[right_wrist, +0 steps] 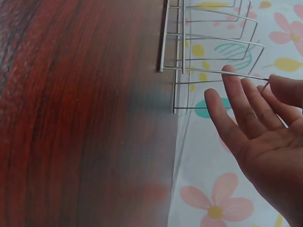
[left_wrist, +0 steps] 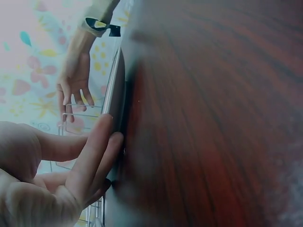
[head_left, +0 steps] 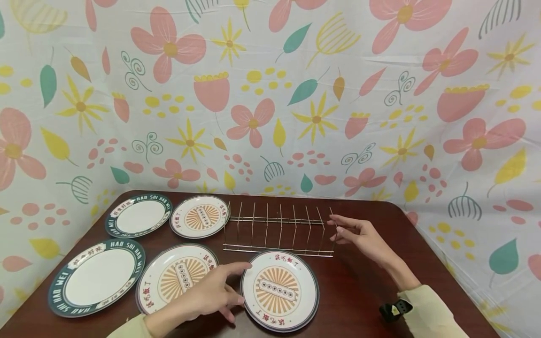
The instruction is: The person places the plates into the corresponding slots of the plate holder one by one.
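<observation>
Your half-spread left hand (head_left: 213,292) merely touches one of three sunburst plates (head_left: 280,291); your loosely spread right hand (head_left: 360,237), one wire rack (head_left: 281,220) (two green-rimmed plates (head_left: 99,279) leftmost).

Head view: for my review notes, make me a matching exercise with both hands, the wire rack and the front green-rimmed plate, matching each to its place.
Things
1. left hand
2. right hand
3. wire rack
4. front green-rimmed plate

Places, by sides of the picture
A. touching the wires at the right end of number 3
B. in front of the rear green-rimmed plate
C. at the left edge of the rightmost sunburst plate
D. just behind the rightmost sunburst plate

Pairs: 1-C, 2-A, 3-D, 4-B
</observation>
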`<move>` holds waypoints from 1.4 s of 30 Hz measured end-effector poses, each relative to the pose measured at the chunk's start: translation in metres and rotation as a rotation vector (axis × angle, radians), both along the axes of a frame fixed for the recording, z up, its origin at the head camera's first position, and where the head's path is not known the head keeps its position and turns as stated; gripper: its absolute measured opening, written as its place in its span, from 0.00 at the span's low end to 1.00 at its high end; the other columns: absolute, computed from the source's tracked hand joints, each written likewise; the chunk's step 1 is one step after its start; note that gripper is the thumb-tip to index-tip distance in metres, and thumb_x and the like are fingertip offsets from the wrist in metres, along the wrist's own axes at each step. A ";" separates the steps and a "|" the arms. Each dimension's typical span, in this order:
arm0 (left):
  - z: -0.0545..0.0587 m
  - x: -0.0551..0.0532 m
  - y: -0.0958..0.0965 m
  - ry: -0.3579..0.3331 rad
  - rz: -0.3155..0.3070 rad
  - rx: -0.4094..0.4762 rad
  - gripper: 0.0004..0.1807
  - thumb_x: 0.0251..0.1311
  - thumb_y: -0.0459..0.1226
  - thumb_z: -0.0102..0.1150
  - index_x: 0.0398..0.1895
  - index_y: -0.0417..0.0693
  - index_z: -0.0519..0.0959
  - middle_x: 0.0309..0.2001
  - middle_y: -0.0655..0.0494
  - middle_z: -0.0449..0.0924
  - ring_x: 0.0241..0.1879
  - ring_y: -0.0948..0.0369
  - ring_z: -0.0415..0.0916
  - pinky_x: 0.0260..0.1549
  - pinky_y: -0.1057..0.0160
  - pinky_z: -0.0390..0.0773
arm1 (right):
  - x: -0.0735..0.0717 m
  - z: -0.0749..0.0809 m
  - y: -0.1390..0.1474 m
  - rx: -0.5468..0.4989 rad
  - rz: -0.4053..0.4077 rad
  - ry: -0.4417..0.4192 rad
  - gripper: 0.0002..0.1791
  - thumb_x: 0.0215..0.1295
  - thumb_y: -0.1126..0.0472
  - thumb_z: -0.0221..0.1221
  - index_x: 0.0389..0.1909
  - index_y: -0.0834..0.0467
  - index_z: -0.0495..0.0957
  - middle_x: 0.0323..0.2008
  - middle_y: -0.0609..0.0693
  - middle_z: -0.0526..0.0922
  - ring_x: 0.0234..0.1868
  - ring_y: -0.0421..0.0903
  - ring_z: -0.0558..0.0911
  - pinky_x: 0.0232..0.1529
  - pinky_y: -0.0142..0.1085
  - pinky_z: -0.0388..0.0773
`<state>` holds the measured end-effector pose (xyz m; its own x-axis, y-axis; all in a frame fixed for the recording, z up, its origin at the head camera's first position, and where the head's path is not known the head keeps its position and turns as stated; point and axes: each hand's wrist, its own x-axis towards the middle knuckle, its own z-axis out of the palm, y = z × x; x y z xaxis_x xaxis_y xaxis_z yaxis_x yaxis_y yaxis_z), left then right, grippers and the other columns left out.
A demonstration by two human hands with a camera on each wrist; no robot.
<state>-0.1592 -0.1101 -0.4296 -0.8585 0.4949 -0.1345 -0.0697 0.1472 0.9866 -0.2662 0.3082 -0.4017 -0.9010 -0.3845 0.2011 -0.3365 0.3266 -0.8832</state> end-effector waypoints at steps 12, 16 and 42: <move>-0.002 -0.008 0.017 -0.005 0.063 -0.020 0.53 0.58 0.16 0.63 0.84 0.34 0.46 0.61 0.31 0.66 0.25 0.49 0.84 0.19 0.47 0.87 | 0.000 -0.001 -0.002 0.004 0.010 0.003 0.27 0.81 0.66 0.54 0.76 0.66 0.67 0.65 0.73 0.75 0.48 0.56 0.89 0.51 0.49 0.86; -0.001 -0.008 0.018 -0.049 0.054 0.016 0.47 0.58 0.16 0.61 0.79 0.25 0.51 0.57 0.32 0.68 0.25 0.49 0.83 0.22 0.48 0.88 | 0.000 0.000 -0.003 0.010 0.008 0.007 0.27 0.81 0.67 0.54 0.77 0.67 0.66 0.66 0.72 0.75 0.47 0.57 0.89 0.51 0.52 0.86; 0.031 -0.006 0.007 -0.121 -0.164 0.301 0.45 0.68 0.23 0.61 0.84 0.54 0.56 0.56 0.34 0.78 0.45 0.41 0.86 0.39 0.41 0.88 | 0.000 -0.003 -0.003 0.005 0.019 0.007 0.27 0.82 0.66 0.53 0.77 0.66 0.66 0.67 0.72 0.73 0.47 0.57 0.88 0.50 0.51 0.86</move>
<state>-0.1649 -0.1034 -0.3989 -0.7512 0.6575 -0.0579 -0.1886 -0.1297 0.9735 -0.2658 0.3054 -0.4047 -0.8921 -0.4027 0.2049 -0.3485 0.3249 -0.8792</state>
